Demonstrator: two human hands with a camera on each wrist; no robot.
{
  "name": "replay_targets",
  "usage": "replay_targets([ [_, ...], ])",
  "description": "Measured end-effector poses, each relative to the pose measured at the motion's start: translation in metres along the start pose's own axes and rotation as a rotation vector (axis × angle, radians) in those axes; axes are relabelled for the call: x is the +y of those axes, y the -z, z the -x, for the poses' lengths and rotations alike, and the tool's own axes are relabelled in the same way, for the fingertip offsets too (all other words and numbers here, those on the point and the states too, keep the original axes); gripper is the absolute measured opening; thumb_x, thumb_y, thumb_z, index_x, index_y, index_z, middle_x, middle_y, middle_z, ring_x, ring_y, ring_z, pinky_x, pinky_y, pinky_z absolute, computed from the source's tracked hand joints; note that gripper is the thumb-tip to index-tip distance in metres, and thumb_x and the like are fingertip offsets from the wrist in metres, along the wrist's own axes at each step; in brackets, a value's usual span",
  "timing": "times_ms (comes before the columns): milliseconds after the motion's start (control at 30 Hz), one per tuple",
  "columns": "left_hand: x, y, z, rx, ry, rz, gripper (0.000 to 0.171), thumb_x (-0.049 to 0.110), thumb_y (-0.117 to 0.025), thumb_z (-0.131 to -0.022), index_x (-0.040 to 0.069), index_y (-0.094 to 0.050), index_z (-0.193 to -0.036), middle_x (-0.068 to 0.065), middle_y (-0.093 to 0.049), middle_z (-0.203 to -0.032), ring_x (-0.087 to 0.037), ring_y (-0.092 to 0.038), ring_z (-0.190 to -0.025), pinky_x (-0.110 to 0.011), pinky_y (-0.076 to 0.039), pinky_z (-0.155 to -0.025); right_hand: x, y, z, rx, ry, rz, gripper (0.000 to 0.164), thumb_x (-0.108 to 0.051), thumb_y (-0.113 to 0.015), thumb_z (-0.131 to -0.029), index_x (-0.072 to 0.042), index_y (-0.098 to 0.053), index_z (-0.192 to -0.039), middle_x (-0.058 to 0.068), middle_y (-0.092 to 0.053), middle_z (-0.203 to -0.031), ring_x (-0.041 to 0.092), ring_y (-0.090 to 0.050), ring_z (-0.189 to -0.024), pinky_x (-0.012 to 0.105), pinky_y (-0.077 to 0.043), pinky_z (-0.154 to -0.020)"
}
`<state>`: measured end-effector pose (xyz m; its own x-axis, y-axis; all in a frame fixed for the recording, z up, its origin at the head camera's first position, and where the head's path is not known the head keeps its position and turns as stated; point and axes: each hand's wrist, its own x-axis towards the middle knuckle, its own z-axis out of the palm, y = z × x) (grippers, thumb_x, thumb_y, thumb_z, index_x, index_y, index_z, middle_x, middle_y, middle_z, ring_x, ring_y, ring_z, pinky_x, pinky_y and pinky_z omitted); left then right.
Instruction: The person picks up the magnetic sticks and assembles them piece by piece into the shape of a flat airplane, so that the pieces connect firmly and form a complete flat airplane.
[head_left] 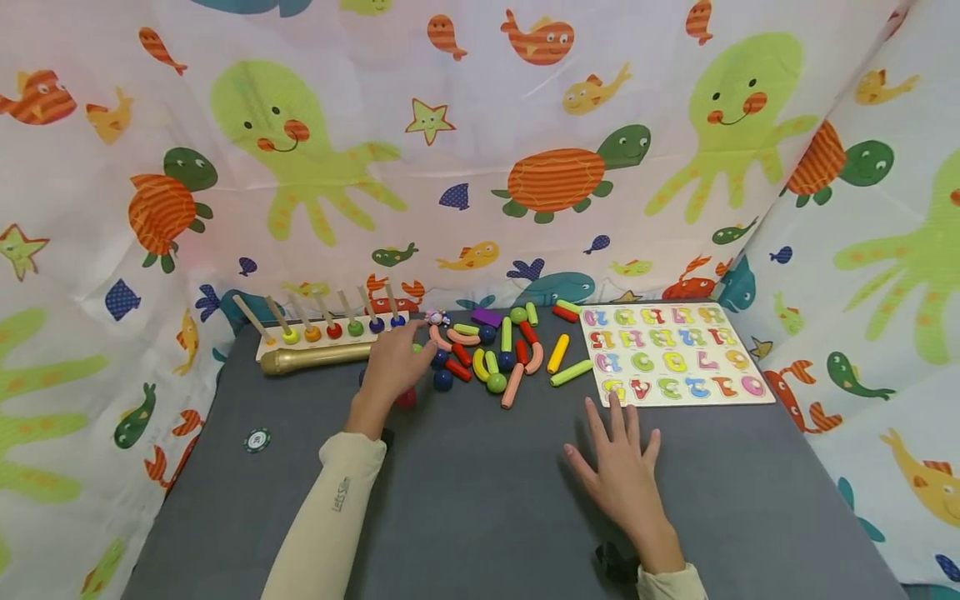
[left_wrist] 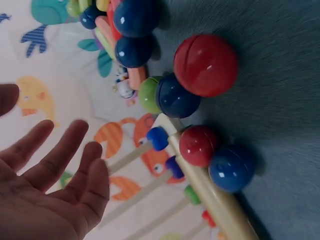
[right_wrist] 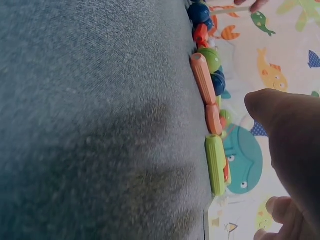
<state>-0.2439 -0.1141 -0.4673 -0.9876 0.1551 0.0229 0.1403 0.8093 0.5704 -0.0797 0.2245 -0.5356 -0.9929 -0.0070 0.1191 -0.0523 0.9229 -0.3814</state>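
My left hand [head_left: 393, 367] is over the left end of a heap of coloured pieces, its fingers loosely bent and holding nothing. Below it in the left wrist view are a large red ball [left_wrist: 206, 65], a smaller red ball [left_wrist: 198, 145] and blue balls [left_wrist: 232, 168]. A gold-coloured stick [head_left: 315, 358] lies beside them, along the front of a white peg rack [head_left: 360, 327]. On the right, my right hand [head_left: 624, 479] hovers over the grey table with fingers spread, also holding nothing. Its fingertips are close to the lower edge of a number puzzle board [head_left: 686, 375].
Straight and curved pieces, such as a yellow stick [head_left: 557, 354], a green stick [head_left: 572, 372] and a pink stick [head_left: 512, 386], lie mid-table. A tiny figurine [head_left: 437, 317] stands behind them. A round chip [head_left: 257, 440] lies left. Patterned cloth [head_left: 465, 167] hangs behind the table.
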Motion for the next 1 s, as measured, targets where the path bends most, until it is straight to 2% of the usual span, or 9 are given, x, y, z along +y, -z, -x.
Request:
replay_targets([
  [133,-0.003,-0.008,-0.029,-0.009,0.047,0.043,0.046,0.035,-0.056,-0.108,0.002,-0.066,-0.138,-0.019,-0.073,-0.116,-0.037,-0.068,-0.097,-0.053,-0.054,-0.086,0.006,0.004,0.007,-0.008,-0.021,-0.004,0.085,-0.041,-0.076,-0.1,-0.01,-0.035,-0.168,0.027,-0.018,-0.173,0.057,-0.013,-0.156,0.085,-0.004,-0.111],
  [267,-0.004,-0.018,-0.051,-0.057,0.131,-0.022,0.038,0.034,-0.057,-0.106,0.001,-0.072,-0.119,-0.019,-0.072,-0.106,-0.039,-0.064,-0.094,-0.052,-0.053,-0.084,0.014,0.006,0.013,-0.009,-0.034,-0.009,0.083,-0.04,-0.076,-0.101,-0.01,-0.038,-0.167,0.027,-0.018,-0.173,0.057,-0.012,-0.157,0.085,-0.005,-0.111],
  [367,-0.002,-0.026,-0.063,-0.081,0.168,-0.093,0.038,0.035,-0.059,-0.106,0.0,-0.074,-0.107,-0.02,-0.071,-0.1,-0.042,-0.065,-0.097,-0.056,-0.051,-0.089,0.02,0.009,0.016,-0.007,-0.045,-0.017,0.081,-0.039,-0.076,-0.101,-0.009,-0.038,-0.167,0.027,-0.018,-0.174,0.057,-0.012,-0.157,0.085,-0.005,-0.111],
  [533,0.004,-0.037,-0.077,-0.071,0.21,-0.158,0.04,0.035,-0.063,-0.105,-0.003,-0.073,-0.114,-0.024,-0.073,-0.109,-0.047,-0.065,-0.113,-0.065,-0.044,-0.104,0.03,0.016,0.019,-0.007,-0.074,-0.043,0.08,-0.035,-0.075,-0.102,-0.009,-0.037,-0.167,0.027,-0.017,-0.174,0.056,-0.011,-0.157,0.084,-0.003,-0.112],
  [733,0.006,-0.041,-0.081,-0.1,0.243,-0.155,0.035,0.027,-0.065,-0.104,-0.005,-0.074,-0.116,-0.026,-0.072,-0.114,-0.048,-0.064,-0.116,-0.067,-0.041,-0.107,0.037,0.02,0.022,0.02,-0.078,-0.065,0.077,-0.031,-0.076,-0.102,-0.006,-0.04,-0.165,0.029,-0.021,-0.172,0.057,-0.015,-0.156,0.084,-0.005,-0.113],
  [800,0.005,-0.043,-0.083,-0.114,0.254,-0.144,0.033,0.023,-0.065,-0.102,-0.006,-0.073,-0.116,-0.027,-0.071,-0.116,-0.05,-0.063,-0.116,-0.067,-0.042,-0.107,0.036,0.021,0.019,0.049,-0.053,-0.072,0.072,-0.029,-0.076,-0.102,-0.002,-0.046,-0.161,0.031,-0.029,-0.169,0.056,-0.023,-0.154,0.081,-0.011,-0.114],
  [867,0.003,-0.045,-0.084,-0.121,0.26,-0.135,0.031,0.018,-0.065,-0.1,-0.007,-0.072,-0.116,-0.029,-0.07,-0.117,-0.053,-0.061,-0.117,-0.067,-0.042,-0.106,0.032,0.023,0.01,0.085,-0.021,-0.094,0.062,-0.025,-0.076,-0.101,0.001,-0.054,-0.154,0.03,-0.043,-0.16,0.053,-0.038,-0.147,0.077,-0.023,-0.113],
  [933,0.0,-0.047,-0.086,-0.121,0.25,-0.135,0.028,0.015,-0.065,-0.099,-0.008,-0.072,-0.114,-0.029,-0.071,-0.114,-0.053,-0.062,-0.114,-0.066,-0.046,-0.103,0.024,0.026,-0.005,0.111,0.0,-0.139,0.052,-0.021,-0.076,-0.101,0.003,-0.062,-0.145,0.028,-0.058,-0.146,0.047,-0.055,-0.135,0.069,-0.037,-0.11],
  [1000,-0.002,-0.05,-0.088,-0.11,0.227,-0.131,0.026,0.013,-0.064,-0.099,-0.008,-0.074,-0.111,-0.027,-0.072,-0.107,-0.053,-0.065,-0.11,-0.065,-0.048,-0.1,0.015,0.029,-0.025,0.115,0.002,-0.21,0.041,-0.018,-0.075,-0.101,0.003,-0.068,-0.135,0.023,-0.068,-0.129,0.04,-0.066,-0.117,0.06,-0.051,-0.099],
])
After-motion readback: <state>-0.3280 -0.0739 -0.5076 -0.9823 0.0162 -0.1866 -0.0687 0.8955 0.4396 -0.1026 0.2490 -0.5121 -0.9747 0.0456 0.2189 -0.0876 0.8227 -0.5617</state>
